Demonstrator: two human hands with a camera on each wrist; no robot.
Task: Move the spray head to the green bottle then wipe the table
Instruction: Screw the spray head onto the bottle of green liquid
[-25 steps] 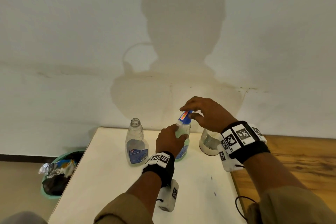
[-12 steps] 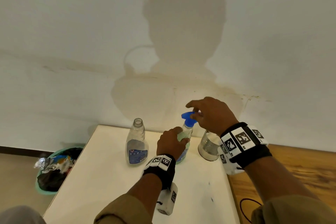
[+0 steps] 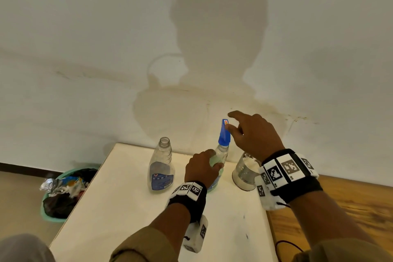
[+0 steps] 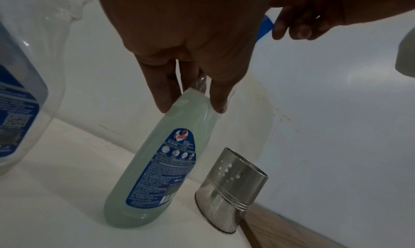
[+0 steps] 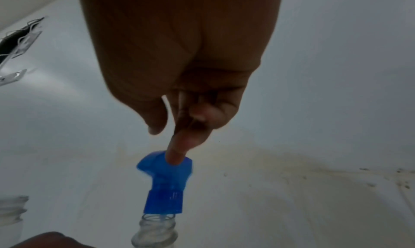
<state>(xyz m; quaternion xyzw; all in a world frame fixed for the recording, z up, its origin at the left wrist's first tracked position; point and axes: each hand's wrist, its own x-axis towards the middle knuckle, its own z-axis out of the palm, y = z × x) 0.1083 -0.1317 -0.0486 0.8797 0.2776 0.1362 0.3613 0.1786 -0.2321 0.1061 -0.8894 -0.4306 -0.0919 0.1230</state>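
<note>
The blue spray head sits on the neck of the green bottle, which stands upright near the far edge of the white desk. The right hand pinches the head's top, fingers clamped on it. The left hand grips the bottle's upper body, fingers curled around it. At 9 o'clock from the bottle stands an uncapped clear bottle; at 3 o'clock, a perforated steel holder. A green bin sits on the floor at 8 o'clock.
</note>
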